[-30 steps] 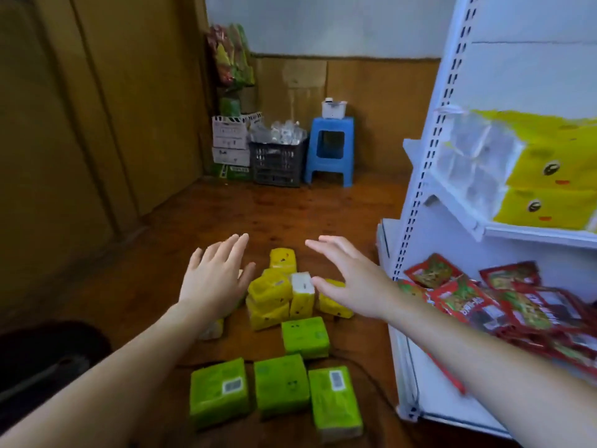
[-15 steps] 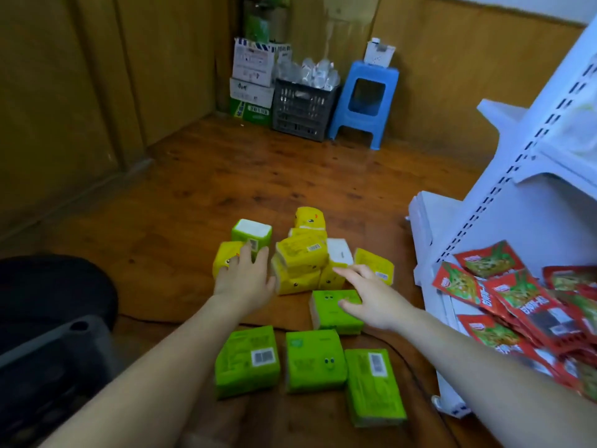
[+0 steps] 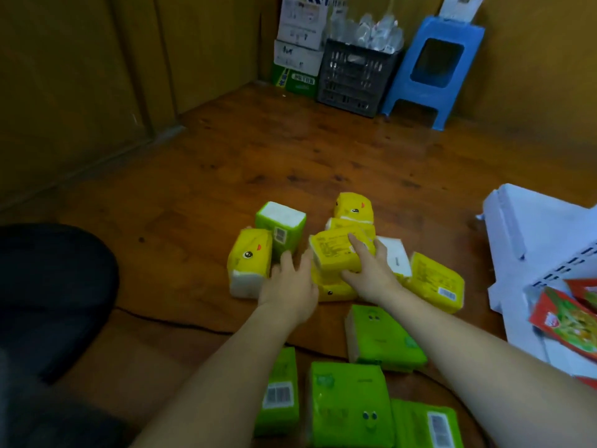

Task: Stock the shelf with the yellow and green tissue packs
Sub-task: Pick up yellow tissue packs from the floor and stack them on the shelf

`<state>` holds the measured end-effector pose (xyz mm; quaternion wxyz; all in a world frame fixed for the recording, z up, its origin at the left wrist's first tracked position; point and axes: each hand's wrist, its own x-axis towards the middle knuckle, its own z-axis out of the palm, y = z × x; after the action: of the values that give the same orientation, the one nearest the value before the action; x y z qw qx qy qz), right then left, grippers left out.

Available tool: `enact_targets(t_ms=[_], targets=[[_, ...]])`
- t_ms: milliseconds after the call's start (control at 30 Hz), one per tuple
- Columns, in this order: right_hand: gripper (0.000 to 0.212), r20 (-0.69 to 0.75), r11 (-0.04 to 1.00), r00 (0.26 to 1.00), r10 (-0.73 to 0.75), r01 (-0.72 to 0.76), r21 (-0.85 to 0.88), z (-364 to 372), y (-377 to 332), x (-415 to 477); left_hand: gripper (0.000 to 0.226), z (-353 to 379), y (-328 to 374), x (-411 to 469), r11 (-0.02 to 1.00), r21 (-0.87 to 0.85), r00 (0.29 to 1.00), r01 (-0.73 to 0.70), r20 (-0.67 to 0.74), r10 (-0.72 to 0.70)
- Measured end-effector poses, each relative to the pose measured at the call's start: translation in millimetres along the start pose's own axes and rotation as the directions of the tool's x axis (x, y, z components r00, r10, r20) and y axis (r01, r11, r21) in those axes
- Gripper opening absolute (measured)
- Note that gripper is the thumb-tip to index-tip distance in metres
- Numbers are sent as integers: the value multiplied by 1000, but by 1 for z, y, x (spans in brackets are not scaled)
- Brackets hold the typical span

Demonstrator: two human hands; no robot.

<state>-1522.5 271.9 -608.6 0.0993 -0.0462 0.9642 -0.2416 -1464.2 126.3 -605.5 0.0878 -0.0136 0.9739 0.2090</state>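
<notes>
While the right hand is gripping the topmost soft yellow plastic-wrapped tissue pack of the floor pile, fingers over it and thumb at its near edge, the left hand is touching its left edge with straight, slightly spread fingers. Flat green tissue packs are lying nearer; the white metal shelf is standing well to the right, with brown wooden floor lying open beyond.
</notes>
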Motion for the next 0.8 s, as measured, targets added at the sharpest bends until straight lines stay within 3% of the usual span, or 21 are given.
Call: enact_targets(t_ms=[133,300,467,567,667,800], targets=[[69,66,998,997,47,-48,28,1,16,15,61,25,13,30,992,-111,994,-52,87,62],[64,-9,994,1000,25,-23,110,5,33,17,63,49,22,53,939,-344,996,29,85,1],[48,-133,970,989,58,-24,242,9,43,10,41,53,28,49,805,-588,989,78,-58,-139],[40,-179,939,983,50,15,345,12,45,2,26,48,29,47,719,-694,963,37,-167,-210],[38,-185,867,981,54,46,497,14,41,-8,14,41,31,43,704,-710,944,-29,-252,-215],[32,-174,828,981,89,24,560,19,31,-18,15,36,29,29,716,-698,938,-27,-265,-223]])
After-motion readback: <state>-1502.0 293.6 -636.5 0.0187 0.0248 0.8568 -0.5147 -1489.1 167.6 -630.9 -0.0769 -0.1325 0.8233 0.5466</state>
